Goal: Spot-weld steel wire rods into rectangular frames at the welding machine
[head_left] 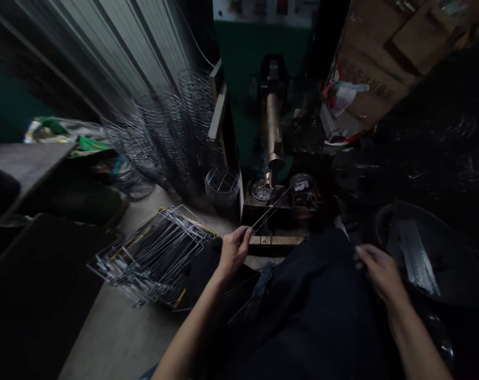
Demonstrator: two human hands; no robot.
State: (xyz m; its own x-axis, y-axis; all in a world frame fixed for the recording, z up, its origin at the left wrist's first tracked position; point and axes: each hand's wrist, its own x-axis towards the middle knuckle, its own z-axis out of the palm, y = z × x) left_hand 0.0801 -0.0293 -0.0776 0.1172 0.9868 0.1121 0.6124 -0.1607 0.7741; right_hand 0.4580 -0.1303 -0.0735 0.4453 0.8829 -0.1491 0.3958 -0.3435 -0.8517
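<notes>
My left hand (235, 247) is closed around a thin bent wire frame (266, 215). One end of the wire frame slopes up toward the metal arm of a machine (274, 129); wire also shows below the hand, over my lap. Under the machine's copper-coloured tip (268, 180) sits a round dish of small shiny metal bits (263, 191). My right hand (377, 266) is by my right knee, over dark cloth (318, 285). Its thumb and fingers are pinched together, and anything between them is too dark to make out.
A pile of wire frames (156, 253) lies at the left. Behind it stand tall stacks of wire rings (160, 126). At the right, a dark basin (385, 221) holds a bundle of straight metal rods (417, 258). Cardboard boxes (366, 79) are at the back right.
</notes>
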